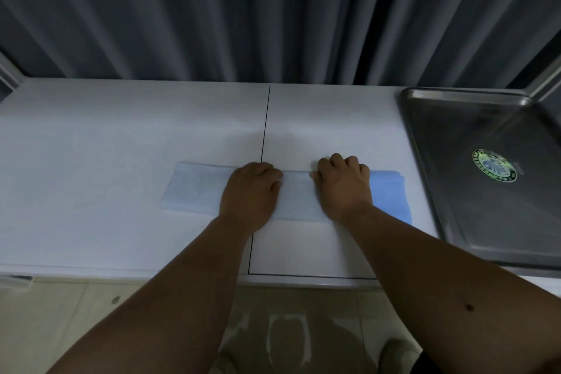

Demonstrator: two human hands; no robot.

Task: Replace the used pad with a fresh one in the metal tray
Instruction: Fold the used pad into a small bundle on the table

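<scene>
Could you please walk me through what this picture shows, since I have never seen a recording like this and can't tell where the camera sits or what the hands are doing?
There is no machine here. The single picture comes from a wide-angle camera worn on a person's head, looking forward and down, so the two bare arms reach in from the bottom edge.

Both hands work on a folded pad lying flat on the white countertop. It looks pale on its left part and blue at its right end. The left hand and the right hand sit side by side on its middle, fingers curled over its far edge as if gripping it.

To the right lies the metal tray, with no pad in it, only a round green sticker. A grey curtain hangs behind.
</scene>
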